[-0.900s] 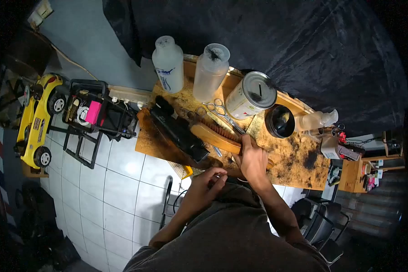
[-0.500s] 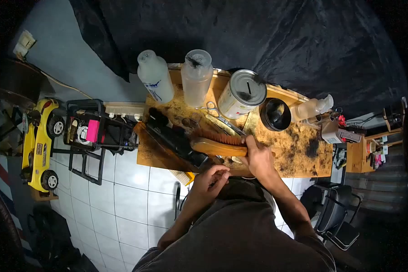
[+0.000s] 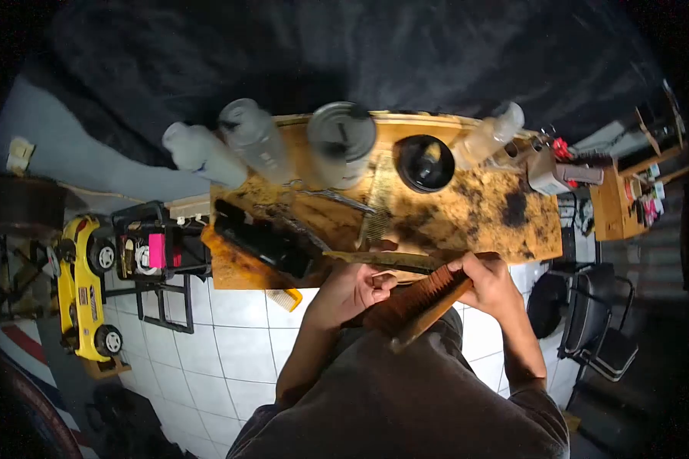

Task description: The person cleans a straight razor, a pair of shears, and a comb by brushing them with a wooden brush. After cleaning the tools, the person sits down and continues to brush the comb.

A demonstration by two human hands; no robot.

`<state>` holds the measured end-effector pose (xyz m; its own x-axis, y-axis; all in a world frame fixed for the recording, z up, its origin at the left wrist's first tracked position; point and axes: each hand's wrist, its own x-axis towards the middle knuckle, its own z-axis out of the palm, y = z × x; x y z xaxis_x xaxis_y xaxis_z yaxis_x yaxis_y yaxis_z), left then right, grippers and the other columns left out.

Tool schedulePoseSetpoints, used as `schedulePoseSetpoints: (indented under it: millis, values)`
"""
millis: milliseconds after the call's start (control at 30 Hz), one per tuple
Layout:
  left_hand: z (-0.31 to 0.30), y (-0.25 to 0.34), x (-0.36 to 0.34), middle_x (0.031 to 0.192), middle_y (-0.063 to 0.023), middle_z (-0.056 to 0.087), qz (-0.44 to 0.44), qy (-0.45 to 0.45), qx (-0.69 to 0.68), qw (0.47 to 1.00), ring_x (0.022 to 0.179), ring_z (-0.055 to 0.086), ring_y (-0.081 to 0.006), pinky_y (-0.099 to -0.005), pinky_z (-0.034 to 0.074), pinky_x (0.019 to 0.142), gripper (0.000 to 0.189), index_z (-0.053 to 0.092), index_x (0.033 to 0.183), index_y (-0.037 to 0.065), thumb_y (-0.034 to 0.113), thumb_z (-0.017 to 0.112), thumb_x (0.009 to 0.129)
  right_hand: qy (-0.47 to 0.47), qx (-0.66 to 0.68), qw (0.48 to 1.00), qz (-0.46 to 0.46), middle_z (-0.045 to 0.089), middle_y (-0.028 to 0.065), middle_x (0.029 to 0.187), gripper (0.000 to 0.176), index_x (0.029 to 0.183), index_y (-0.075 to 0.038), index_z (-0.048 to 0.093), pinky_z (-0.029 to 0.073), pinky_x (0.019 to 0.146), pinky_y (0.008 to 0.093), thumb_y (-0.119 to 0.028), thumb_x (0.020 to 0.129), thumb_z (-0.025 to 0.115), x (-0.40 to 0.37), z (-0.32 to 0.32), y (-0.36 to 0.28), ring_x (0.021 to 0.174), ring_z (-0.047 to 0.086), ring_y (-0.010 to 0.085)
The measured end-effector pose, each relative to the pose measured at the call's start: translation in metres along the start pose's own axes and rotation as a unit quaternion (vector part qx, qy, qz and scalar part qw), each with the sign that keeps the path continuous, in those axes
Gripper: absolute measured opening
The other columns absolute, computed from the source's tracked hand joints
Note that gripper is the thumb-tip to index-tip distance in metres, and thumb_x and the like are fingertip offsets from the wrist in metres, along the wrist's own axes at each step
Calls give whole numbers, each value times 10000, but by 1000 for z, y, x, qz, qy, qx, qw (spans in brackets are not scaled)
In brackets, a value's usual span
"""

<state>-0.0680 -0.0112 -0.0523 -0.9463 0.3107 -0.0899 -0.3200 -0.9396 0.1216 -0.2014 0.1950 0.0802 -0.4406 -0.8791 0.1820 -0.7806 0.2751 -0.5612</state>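
My right hand (image 3: 488, 283) grips a wooden brush (image 3: 429, 314), its reddish-brown bristles facing my left hand. My left hand (image 3: 354, 292) is curled around a long, thin yellowish comb (image 3: 383, 258), whose far end meets the brush near my right fingers. On the hair-strewn wooden table (image 3: 490, 222), a black clipper-like tool (image 3: 264, 241) lies at the left over an orange-brown piece (image 3: 241, 262). Scissors (image 3: 337, 200) and another comb (image 3: 376, 223) lie in the middle. A yellow comb (image 3: 285, 297) juts past the front edge.
Along the back stand two blurred bottles (image 3: 205, 155) (image 3: 256, 138), a slotted tin (image 3: 343, 145), a black bowl (image 3: 425, 164) and a clear bottle (image 3: 491, 136). A yellow toy car (image 3: 86, 287) and black cart (image 3: 157, 260) are left; a black chair (image 3: 597, 310) is right.
The view has shifted. The brush has come down towards my body and turned bristles-left. My left hand, earlier without a visible comb, now holds the long one beside the brush.
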Motion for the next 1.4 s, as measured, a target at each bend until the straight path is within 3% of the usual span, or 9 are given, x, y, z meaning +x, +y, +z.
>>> schedulePoseSetpoints:
  millis: [333,400,533,667,933,967,1133,1267,1400]
  values:
    - [63,-4,66,1058,-165,626,-164,-67,44,983,866,644,-199,-285,542,702,495,384,1332,-67,253,485,969,-29,25,999,6,636,101,803,360,1046,-139,541,515,566,413,-263,751,705,-49,-43,38,676,642,306]
    - [91,-18,66,1128,-170,605,-67,109,417,900,968,618,-216,-326,518,826,483,396,1327,-61,217,516,951,-44,17,999,8,631,91,835,396,1096,-150,522,524,571,422,-258,758,695,-55,-48,44,665,639,314]
    - [22,-26,80,1119,-196,594,-171,8,147,974,933,620,-209,-304,532,750,488,385,1345,-16,177,554,930,108,45,993,34,617,136,1077,470,1103,-98,587,519,782,407,-250,689,751,-64,-52,66,1001,610,312]
    - [53,-35,92,1087,-217,595,-52,122,96,987,898,632,-206,-347,570,751,428,386,1335,-12,155,497,957,207,64,966,145,580,127,1057,464,1101,-35,608,511,770,372,-272,733,762,-85,-39,71,930,612,305]
    - [78,-64,113,1118,-94,617,17,193,228,954,867,619,-130,-256,529,724,434,432,1345,31,205,512,956,115,158,981,-7,587,78,969,349,962,-112,710,567,637,323,-375,733,736,-104,8,83,790,650,215]
    - [90,-66,104,1119,-108,616,3,377,309,873,857,628,-138,-264,535,726,411,431,1344,26,167,491,963,145,125,981,18,589,79,964,324,947,-106,712,564,654,334,-358,745,730,-100,2,93,813,645,221]
    - [96,-67,100,1130,-151,609,21,262,285,922,887,641,-194,-280,542,764,315,490,1266,3,81,459,963,281,98,916,268,601,131,958,285,977,-17,702,517,654,346,-154,734,757,-85,-20,122,770,621,251]
    - [76,-65,96,1173,-172,589,46,291,317,902,999,621,-214,-292,524,834,327,472,1269,-30,97,451,968,177,150,973,6,614,112,961,308,974,-76,718,525,670,341,-241,720,775,-93,-23,112,768,627,244]
    - [77,-68,98,1194,-161,581,140,131,297,935,1049,592,-190,-297,508,836,299,524,1222,-25,95,489,950,88,132,987,11,631,117,991,358,950,-116,730,546,727,358,-374,703,756,-93,-10,108,870,633,235]
